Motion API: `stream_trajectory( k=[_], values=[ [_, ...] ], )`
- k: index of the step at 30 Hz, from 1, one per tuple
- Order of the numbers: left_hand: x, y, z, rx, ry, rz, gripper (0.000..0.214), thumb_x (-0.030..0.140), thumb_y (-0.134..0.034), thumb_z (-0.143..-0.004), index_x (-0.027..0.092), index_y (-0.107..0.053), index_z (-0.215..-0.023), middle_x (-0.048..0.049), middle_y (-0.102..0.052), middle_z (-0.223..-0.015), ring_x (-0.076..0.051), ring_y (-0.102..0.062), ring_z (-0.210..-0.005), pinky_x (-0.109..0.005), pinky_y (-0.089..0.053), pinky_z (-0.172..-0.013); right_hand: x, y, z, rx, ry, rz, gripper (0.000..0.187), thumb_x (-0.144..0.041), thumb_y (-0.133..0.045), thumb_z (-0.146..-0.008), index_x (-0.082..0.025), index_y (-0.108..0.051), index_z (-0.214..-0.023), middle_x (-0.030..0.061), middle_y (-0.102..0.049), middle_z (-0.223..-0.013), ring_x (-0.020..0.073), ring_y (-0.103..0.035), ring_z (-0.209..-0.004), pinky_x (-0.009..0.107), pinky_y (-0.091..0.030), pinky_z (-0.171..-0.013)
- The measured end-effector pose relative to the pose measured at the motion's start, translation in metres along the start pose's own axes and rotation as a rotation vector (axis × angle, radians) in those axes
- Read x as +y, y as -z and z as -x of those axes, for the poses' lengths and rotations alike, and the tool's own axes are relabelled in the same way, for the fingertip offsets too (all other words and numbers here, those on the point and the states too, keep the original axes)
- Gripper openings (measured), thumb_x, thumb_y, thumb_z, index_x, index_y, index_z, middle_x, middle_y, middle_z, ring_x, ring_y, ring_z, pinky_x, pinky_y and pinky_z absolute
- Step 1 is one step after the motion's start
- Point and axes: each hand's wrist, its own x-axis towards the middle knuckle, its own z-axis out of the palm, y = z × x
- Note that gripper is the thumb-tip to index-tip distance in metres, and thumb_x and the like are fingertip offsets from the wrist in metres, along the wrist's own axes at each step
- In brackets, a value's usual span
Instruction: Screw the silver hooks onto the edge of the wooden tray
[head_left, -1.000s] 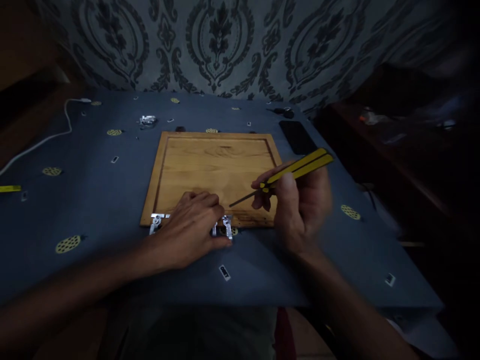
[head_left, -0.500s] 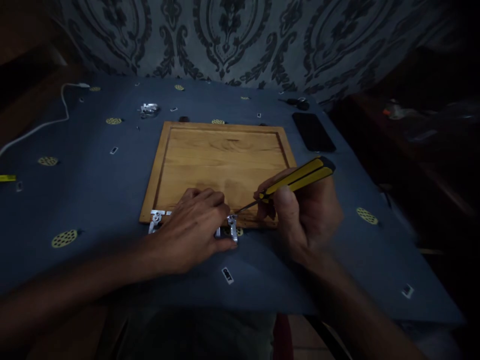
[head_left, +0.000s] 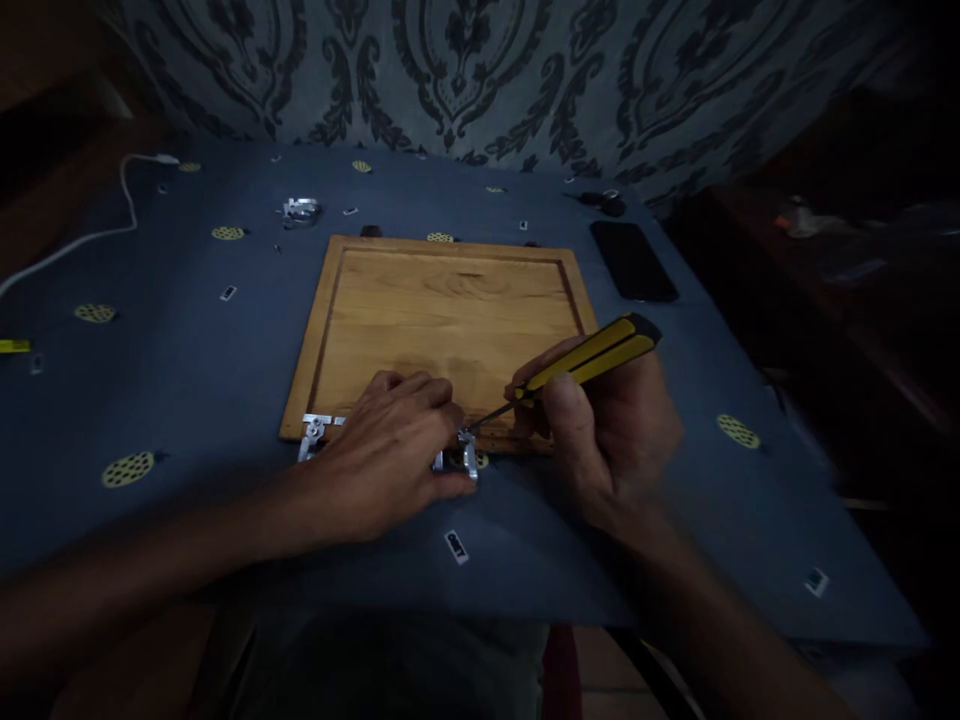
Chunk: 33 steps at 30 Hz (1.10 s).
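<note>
A framed wooden panel lies flat before me. Along its near edge sit shiny metal fittings that look like hinges; one, a left hinge, shows fully beside my wrist. My left hand rests across the near edge with fingers curled, its thumb and fingers closed about the right hinge. In my right hand is a screwdriver with a yellow and black handle, held at a slant. Its tip meets the top of the right hinge. Whether a screw sits under the tip is too small to tell.
A black phone lies to the panel's right, with a dark tool or keys behind it. Another metal hinge is at the back left. A white cable runs along the left; a yellow object lies at the edge.
The view has shifted very slightly. Both hands stay in place, and the screwdriver's handle has tilted or turned a little while its tip remains at the right hinge.
</note>
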Motion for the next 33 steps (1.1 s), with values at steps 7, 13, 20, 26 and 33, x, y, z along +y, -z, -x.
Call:
stream_trajectory(
  k=[7,13,20,26,33],
  values=[
    [0.002,0.002,-0.001,-0.027,0.021,0.006,0.03,0.04,-0.082,-0.087,0.016,-0.069,-0.098,-0.0049,-0.065,-0.104,-0.027,-0.061,-0.102,-0.044,-0.043,-0.094,0.0,0.0,0.0,-0.018,0.034,0.004,0.019,-0.045,-0.055,-0.104,-0.027,-0.055,-0.096,0.0001,-0.06,-0.081,0.0145,-0.057,-0.059,0.033,-0.046,-0.052],
    [0.001,0.002,-0.001,-0.025,0.015,0.014,0.031,0.041,-0.083,-0.087,0.016,-0.07,-0.1,-0.0054,-0.065,-0.105,-0.027,-0.061,-0.104,-0.044,-0.043,-0.095,-0.002,0.001,-0.001,-0.025,0.043,0.057,0.024,-0.049,-0.053,-0.104,-0.027,-0.056,-0.096,0.0008,-0.061,-0.081,0.0142,-0.06,-0.061,0.032,-0.048,-0.053],
    [0.003,0.004,-0.003,-0.075,0.042,0.011,0.033,0.042,-0.083,-0.087,0.015,-0.071,-0.102,-0.0057,-0.065,-0.104,-0.028,-0.061,-0.104,-0.045,-0.044,-0.095,-0.01,-0.002,0.0,0.01,-0.012,-0.059,0.015,-0.044,-0.066,-0.098,-0.029,-0.063,-0.097,0.0024,-0.067,-0.088,0.0157,-0.064,-0.064,0.031,-0.052,-0.05],
    [0.002,0.003,0.0,-0.025,0.012,0.038,0.032,0.04,-0.083,-0.087,0.016,-0.07,-0.103,-0.0056,-0.065,-0.107,-0.027,-0.061,-0.107,-0.045,-0.043,-0.099,-0.012,-0.002,-0.005,-0.013,-0.146,-0.229,0.021,-0.044,-0.077,-0.091,-0.027,-0.067,-0.098,0.0011,-0.071,-0.087,0.0127,-0.062,-0.061,0.026,-0.051,-0.048],
    [0.003,0.004,0.0,-0.021,0.017,0.054,0.029,0.034,-0.083,-0.087,0.017,-0.068,-0.105,-0.0062,-0.066,-0.113,-0.028,-0.061,-0.114,-0.045,-0.043,-0.101,-0.011,0.004,-0.012,-0.131,-0.213,-0.334,0.023,-0.041,-0.082,-0.086,-0.026,-0.077,-0.104,0.0001,-0.075,-0.085,0.0116,-0.064,-0.058,0.026,-0.057,-0.052]
  ],
)
